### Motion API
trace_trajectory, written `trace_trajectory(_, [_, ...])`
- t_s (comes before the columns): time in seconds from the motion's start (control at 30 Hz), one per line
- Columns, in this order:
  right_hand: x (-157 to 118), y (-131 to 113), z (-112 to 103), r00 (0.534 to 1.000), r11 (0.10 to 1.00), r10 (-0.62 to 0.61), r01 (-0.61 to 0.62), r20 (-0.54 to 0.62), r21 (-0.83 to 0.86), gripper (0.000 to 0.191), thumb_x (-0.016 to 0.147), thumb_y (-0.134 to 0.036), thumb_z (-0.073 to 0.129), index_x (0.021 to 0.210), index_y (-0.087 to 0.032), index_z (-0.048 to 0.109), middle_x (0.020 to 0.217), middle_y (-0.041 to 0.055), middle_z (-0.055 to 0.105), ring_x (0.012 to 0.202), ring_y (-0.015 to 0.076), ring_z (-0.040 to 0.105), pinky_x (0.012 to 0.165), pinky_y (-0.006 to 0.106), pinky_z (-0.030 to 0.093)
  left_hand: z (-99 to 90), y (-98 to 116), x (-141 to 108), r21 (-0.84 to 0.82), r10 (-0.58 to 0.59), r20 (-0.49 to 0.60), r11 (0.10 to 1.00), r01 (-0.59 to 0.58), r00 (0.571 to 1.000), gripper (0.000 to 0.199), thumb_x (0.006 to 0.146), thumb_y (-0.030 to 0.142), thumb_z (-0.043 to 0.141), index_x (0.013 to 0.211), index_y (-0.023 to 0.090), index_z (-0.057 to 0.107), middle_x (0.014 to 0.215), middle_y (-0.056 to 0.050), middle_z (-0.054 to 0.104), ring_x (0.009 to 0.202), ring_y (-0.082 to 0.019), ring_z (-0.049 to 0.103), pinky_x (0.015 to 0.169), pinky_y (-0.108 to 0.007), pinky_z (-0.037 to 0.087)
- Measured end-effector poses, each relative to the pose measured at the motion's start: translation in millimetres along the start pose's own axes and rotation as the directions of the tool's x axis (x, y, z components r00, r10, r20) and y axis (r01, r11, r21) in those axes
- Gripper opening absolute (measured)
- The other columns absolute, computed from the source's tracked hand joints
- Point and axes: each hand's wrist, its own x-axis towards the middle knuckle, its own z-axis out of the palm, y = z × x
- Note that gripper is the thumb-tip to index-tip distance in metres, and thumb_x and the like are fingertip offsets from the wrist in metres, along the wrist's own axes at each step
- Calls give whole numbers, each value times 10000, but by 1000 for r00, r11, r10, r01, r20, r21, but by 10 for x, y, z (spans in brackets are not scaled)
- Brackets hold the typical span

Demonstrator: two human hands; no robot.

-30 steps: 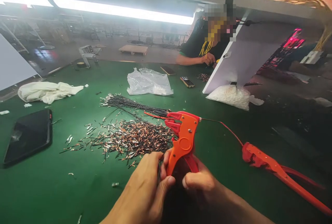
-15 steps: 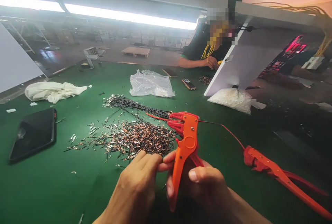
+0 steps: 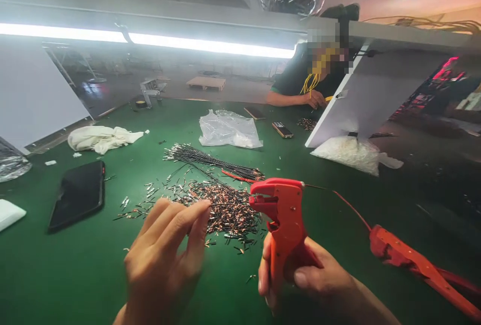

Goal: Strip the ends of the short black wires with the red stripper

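My right hand (image 3: 315, 270) is wrapped round the handles of an orange and red wire stripper (image 3: 287, 229), held upright with its jaws facing left. My left hand (image 3: 165, 245) pinches a thin black wire (image 3: 229, 204) between thumb and forefinger. That wire stretches towards the stripper's jaws; whether its tip is inside them I cannot tell. Behind and below it lies a heap of short black wire pieces (image 3: 229, 224) with copper-coloured ends. A bundle of longer black wires (image 3: 214, 159) with silvery terminals lies just beyond the heap.
A second wire stripper (image 3: 409, 252) lies at the right. At the left are a black smartphone (image 3: 77, 197) and a white cloth (image 3: 101, 139). Farther back are a clear plastic bag (image 3: 229, 129), a keypad phone (image 3: 282, 130) and a filled bag (image 3: 349, 154). Another person's hand (image 3: 315, 99) holds yellow wires.
My left hand has moved left and up, away from my right hand, and now pinches a wire near the jaws. The stripper has shifted slightly right and down in view.
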Motion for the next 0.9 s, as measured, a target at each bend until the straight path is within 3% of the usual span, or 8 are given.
trace_trajectory(0.23, [2, 111, 70, 998, 994, 61, -62, 11, 86, 398, 766, -314, 731, 1082, -117, 591, 1004, 145, 706, 758, 171, 676, 678, 283, 499, 15, 31, -19, -25, 102, -18, 994, -102, 995, 182, 805, -29, 661, 909, 119, 676, 616, 18, 568, 613, -100, 431, 596, -234, 409])
trace_trajectory(0.5, [-17, 214, 79, 993, 970, 114, -108, -14, 216, 383, 755, -278, 757, 1051, -122, 570, 856, 84, 655, 728, 162, 628, 681, 313, 485, 57, 36, -79, -34, 150, 47, 988, -149, 988, 181, 796, -47, 661, 917, 86, 677, 599, -9, 588, 607, -115, 423, 575, -240, 394])
trace_trajectory(0.9, [-20, 202, 77, 986, 979, 153, -141, -72, 150, 362, 718, -286, 785, 958, -97, 592, 765, 77, 644, 658, 131, 587, 627, 252, 431, 67, 3, -66, -36, 186, 103, 982, -183, 977, 212, 795, -49, 654, 958, 84, 682, 608, -6, 563, 636, -127, 412, 596, -246, 396])
